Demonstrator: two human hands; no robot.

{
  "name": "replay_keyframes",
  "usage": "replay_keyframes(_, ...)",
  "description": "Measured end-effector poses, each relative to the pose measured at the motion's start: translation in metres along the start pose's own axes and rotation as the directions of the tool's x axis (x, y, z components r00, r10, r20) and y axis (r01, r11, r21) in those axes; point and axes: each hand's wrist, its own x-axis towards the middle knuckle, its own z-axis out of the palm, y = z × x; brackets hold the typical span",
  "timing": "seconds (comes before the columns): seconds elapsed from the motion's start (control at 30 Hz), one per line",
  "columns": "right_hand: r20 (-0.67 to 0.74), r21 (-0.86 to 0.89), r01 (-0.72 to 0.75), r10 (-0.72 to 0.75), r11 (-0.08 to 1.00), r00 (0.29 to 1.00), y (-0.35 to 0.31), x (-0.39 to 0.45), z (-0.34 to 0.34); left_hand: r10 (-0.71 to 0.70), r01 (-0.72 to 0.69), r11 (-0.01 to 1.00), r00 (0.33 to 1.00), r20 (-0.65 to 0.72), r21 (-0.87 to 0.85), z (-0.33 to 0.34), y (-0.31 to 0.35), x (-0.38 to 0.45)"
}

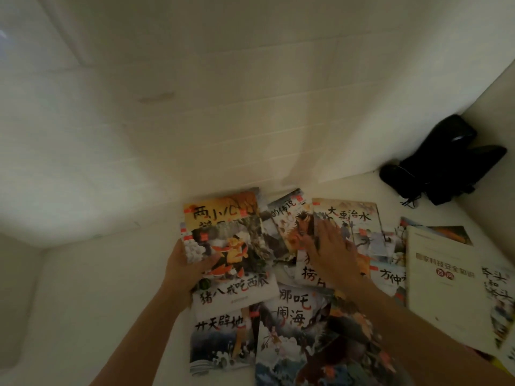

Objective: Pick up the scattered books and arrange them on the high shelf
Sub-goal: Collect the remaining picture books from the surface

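My left hand (185, 263) is gripping a stack of picture books (223, 235) while my right hand (331, 252) is resting flat, fingers straight, on scattered books (295, 310)

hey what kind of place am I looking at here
Probably a home room corner: illustrated children's books lie scattered on a white surface by panelled white walls, with a black bag nearby.

Picture books scattered on a white surface

Thin illustrated books (292, 316) lie flat and overlapping, covers up with bold Chinese titles. At the far left a small stack (223, 232) is lifted, tilted. At the right lies a plain cream booklet (446, 288).
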Motion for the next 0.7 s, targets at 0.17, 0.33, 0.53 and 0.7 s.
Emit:
replay_keyframes(0.17, -0.072, 0.31, 0.178, -0.164, 0.934, 0.984, -0.026, -0.007, -0.009, 0.105, -0.096, 0.992, 0.987, 0.12, -0.085, -0.053, 0.028, -0.012)
replay_keyframes(0.33, 0.371, 0.849, -0.252, -0.184, 0.465, 0.91, -0.091, -0.04, -0.005, 0.176, -0.156, 0.963, 0.981, 0.078, -0.22, -0.076, 0.045, -0.025)
replay_keyframes(0.53, 0.535, 0.714, -0.09, -0.458, 0.694, 0.71, -0.112, -0.096, 0.011, 0.159, -0.141, 0.952, 0.986, 0.048, -0.271, -0.088, 0.042, -0.031)
replay_keyframes(0.7, 0.549, 0.575, 0.04, -0.422, 0.817, 0.721, -0.087, -0.102, -0.007, 0.124, -0.117, 0.96, 0.992, 0.012, -0.254, -0.073, 0.024, -0.028)
